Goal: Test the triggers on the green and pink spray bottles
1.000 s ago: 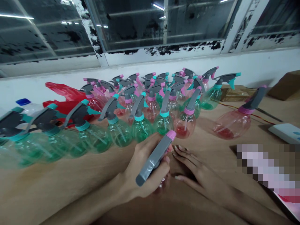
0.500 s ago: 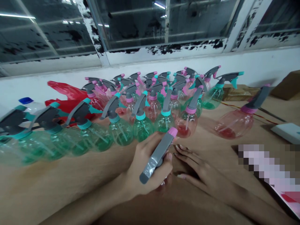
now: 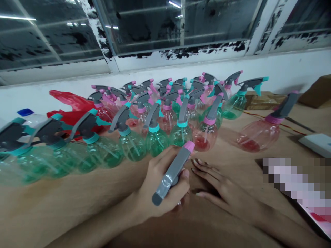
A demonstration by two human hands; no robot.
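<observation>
The left hand (image 3: 161,175) grasps a spray bottle (image 3: 172,174) near the front green bottle (image 3: 156,141); the right hand (image 3: 217,184) rests open, empty, on the table (image 3: 240,163). A careless forward push could topple the neighbours.

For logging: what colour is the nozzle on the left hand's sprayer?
The nozzle is pink, best seen in the head view.

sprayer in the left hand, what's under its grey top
The left hand grips beneath the grey top; a bit of clear pinkish bottle shows lower down. Hand and top cover the rest.
</observation>
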